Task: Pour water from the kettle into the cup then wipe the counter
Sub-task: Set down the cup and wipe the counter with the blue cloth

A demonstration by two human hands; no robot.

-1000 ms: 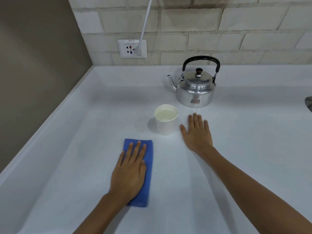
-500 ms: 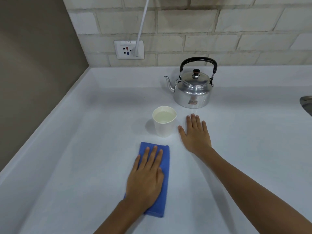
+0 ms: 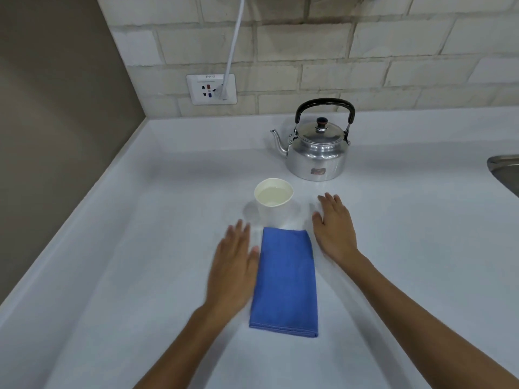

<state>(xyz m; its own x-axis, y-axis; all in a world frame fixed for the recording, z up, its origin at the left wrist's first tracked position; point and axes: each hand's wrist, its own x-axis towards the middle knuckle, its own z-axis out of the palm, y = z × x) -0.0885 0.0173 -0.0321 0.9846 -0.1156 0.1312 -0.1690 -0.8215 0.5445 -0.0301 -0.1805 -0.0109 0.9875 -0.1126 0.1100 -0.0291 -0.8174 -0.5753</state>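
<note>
One blue cloth (image 3: 284, 279) is observed folded flat on the white desk (image 3: 112, 248), lying between the two hands and just in front of the cup (image 3: 273, 202). One paper cup, filled with water, is noted near one metal kettle (image 3: 317, 148), which stands upright behind it with the lid on. The left hand (image 3: 233, 272) is seen just beside the cloth's left edge, blurred, fingers (image 3: 238, 234) spread and holding nothing. The right hand (image 3: 334, 233) is laid flat on the desk at the cloth's right, fingers extended, nothing held.

The cloth is judged soft, light and limp; it is best pressed flat under a palm or pinched at a folded edge. The cup is judged light and easily tipped or crushed, so it is best left untouched. The kettle is judged rigid and heavier, best taken by its black handle (image 3: 324, 103).
</note>
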